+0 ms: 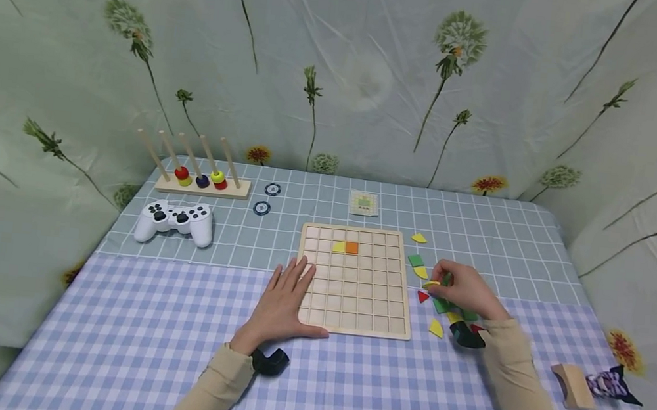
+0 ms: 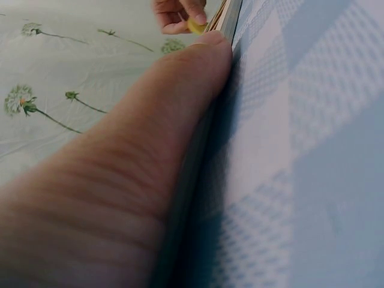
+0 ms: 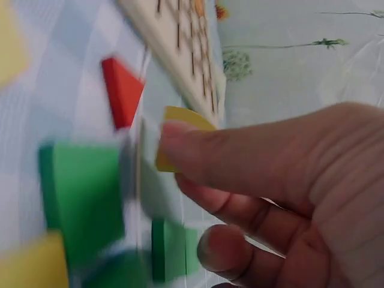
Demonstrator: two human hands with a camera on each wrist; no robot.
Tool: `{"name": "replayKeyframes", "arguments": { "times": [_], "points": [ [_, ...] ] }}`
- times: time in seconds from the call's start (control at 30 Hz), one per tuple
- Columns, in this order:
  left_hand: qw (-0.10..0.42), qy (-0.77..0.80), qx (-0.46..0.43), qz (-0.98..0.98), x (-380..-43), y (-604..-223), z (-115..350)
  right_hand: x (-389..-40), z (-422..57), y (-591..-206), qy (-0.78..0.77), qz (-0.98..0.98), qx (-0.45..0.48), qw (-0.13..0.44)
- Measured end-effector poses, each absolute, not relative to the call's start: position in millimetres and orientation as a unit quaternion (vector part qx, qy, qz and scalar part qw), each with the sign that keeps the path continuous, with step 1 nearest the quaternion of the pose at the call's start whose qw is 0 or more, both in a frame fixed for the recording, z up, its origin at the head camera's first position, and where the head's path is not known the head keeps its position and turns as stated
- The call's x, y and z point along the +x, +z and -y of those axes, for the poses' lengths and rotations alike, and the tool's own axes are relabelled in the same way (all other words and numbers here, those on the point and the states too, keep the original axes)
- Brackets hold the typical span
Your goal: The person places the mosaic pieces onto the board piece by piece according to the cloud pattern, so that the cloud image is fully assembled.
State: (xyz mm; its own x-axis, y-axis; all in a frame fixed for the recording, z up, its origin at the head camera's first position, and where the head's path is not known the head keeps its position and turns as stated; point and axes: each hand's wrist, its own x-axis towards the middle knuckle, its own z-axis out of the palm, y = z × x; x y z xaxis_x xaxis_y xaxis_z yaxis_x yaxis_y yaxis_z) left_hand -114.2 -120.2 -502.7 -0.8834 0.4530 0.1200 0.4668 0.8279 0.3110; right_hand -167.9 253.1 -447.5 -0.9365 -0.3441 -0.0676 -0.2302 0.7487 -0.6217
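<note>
My right hand (image 1: 465, 289) pinches a yellow quarter-round tile (image 3: 174, 141) between thumb and fingers, just right of the wooden grid board (image 1: 352, 326). My left hand (image 1: 280, 306) lies with straight, spread fingers over the board's lower left corner, its thumb along the near edge. On the board, a yellow piece (image 1: 339, 247) and an orange square (image 1: 351, 248) sit side by side in the second row. Below and around the right hand lie loose green tiles (image 3: 90, 198), a red triangle (image 3: 123, 93) and other yellow pieces (image 1: 437, 328).
Behind the board lies a small pattern card (image 1: 363, 203). At the back left are a peg stand (image 1: 235, 191) with coloured beads, a white game controller (image 1: 175, 222) and two round chips (image 1: 261, 208). A wooden arch block (image 1: 575, 387) and a dark wrapped item (image 1: 611, 384) lie far right.
</note>
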Motion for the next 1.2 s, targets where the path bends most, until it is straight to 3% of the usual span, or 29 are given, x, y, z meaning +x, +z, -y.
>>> {"name": "replayKeyframes", "arguments": {
  "times": [0.4, 0.73, 1.2],
  "points": [
    [0.020, -0.172, -0.243, 0.955, -114.0, -502.7, 120.4, -184.9, -194.5, -450.1, -0.364, -0.926, -0.100, -0.028],
    [0.017, -0.170, -0.238, 0.956, -113.9, -501.5, 120.3, -202.6, -153.0, -450.8, -0.398, -0.913, -0.089, -0.011],
    [0.001, -0.162, -0.231, 0.959, -115.3, -502.4, 120.2, -218.6, -133.7, -468.9, -0.394, -0.914, -0.090, -0.010]
  ]
}}
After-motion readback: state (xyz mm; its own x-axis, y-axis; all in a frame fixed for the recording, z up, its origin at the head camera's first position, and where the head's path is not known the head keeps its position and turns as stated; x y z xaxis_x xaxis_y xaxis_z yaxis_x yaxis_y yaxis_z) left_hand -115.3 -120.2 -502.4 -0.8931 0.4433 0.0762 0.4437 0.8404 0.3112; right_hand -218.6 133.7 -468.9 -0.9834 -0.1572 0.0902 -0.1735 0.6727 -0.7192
